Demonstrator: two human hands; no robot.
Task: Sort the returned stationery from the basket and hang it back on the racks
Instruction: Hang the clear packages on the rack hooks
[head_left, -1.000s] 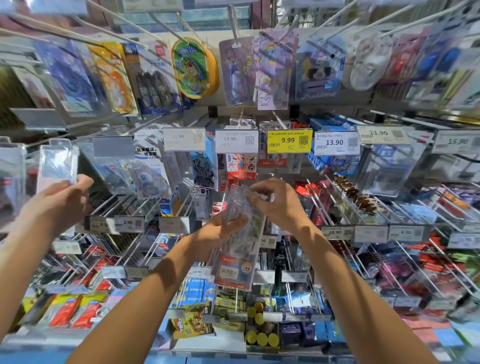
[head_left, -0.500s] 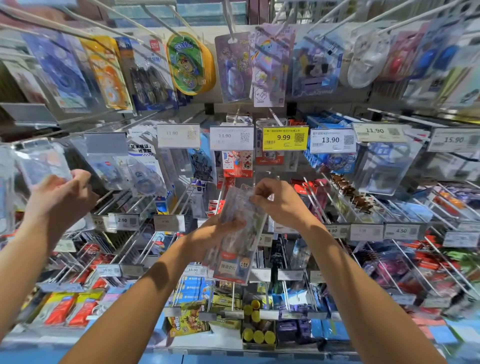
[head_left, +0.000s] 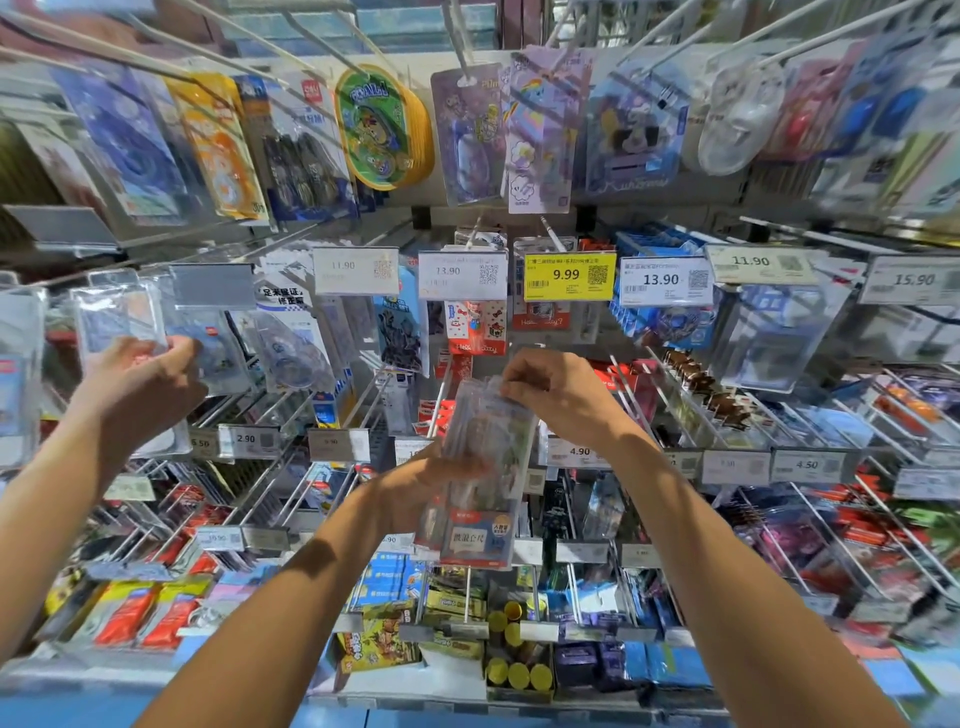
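Observation:
A clear stationery pack (head_left: 485, 470) with an orange and blue label at its bottom hangs slightly tilted in front of the middle racks. My left hand (head_left: 415, 486) grips its body from the left and behind. My right hand (head_left: 558, 389) pinches its top edge, close to the metal pegs (head_left: 452, 379) below the 13.90 tag. Whether the pack's hole is on a peg is hidden by my fingers.
A third arm enters from the left edge; that person's hand (head_left: 137, 384) holds a clear blister pack (head_left: 117, 317) up at the left rack. Packed pegs and price tags (head_left: 569, 275) fill every row. Boxed goods lie on the bottom shelf (head_left: 467, 691).
My two hands keep the same hold on the pack at nearly the same spot. The other person's hand has shifted slightly up and right with its clear pack.

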